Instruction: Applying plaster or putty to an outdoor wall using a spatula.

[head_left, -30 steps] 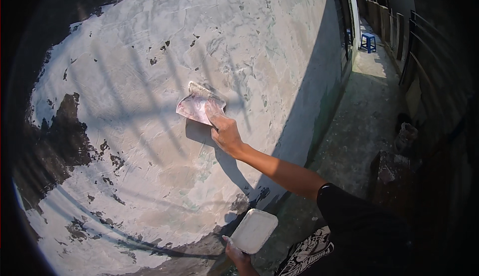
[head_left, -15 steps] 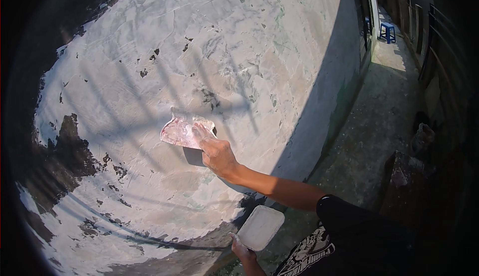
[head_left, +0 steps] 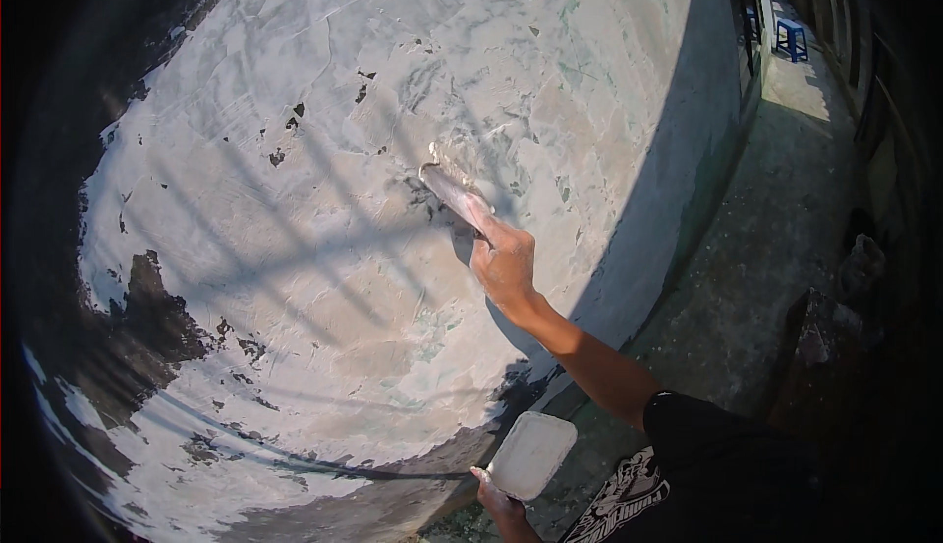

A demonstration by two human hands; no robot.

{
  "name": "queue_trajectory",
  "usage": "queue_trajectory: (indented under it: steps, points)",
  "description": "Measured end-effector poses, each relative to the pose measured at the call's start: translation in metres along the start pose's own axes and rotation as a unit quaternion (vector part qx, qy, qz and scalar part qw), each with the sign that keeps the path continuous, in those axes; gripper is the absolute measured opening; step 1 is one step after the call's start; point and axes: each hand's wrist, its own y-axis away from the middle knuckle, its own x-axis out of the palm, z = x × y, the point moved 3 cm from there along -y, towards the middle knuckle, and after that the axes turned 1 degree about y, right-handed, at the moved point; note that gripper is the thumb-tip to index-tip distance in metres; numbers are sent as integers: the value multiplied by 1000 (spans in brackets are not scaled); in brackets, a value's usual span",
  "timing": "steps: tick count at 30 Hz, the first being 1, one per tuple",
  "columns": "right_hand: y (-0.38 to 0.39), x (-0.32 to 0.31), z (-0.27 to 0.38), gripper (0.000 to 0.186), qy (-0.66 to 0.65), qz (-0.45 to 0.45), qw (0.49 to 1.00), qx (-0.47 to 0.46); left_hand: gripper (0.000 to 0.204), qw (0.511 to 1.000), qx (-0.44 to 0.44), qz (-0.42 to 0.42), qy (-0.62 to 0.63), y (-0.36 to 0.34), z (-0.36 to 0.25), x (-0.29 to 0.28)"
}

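Here you are mid-stroke at skimming the wall [head_left: 324,248]: your right hand [head_left: 504,266] is wrapped tight round the handle of the putty knife [head_left: 454,192], whose blade lies against the pale coat near the middle of the surface, tilted up and to the left. Your left hand [head_left: 496,496] sits low by your body, well apart from the right, gripping the white flat board [head_left: 531,454] from beneath; whether any filler lies on it you cannot tell from here.

I judge the spreading step well along, since pale filler covers most of the wall, with dark bare patches at the left and lower edges and small dark flecks above the blade. The next pass, I think, calls for firm, even pressure with the blade kept at a shallow angle, so no ridge is left.

No packages, labels or signs show. Far off on the concrete walkway [head_left: 776,209] stands a small blue stool [head_left: 791,38].
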Motion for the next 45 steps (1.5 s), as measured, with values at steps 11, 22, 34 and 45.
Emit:
queue_trajectory:
  steps: [11,22,34,45]
  points:
    - [4,-19,-2,50,-92,-3,996,21,64,1000,-2,3,-4,4,-15,15]
    - [26,-2,-5,47,-29,37,999,-14,65,1000,-11,-9,-18,2,-6,15]
    - [-65,-11,-7,50,55,3,998,-26,59,999,-5,33,-14,-11,13,19]
    - [-31,-8,19,35,-30,-51,990,-130,56,997,-28,73,19,-21,8,28]
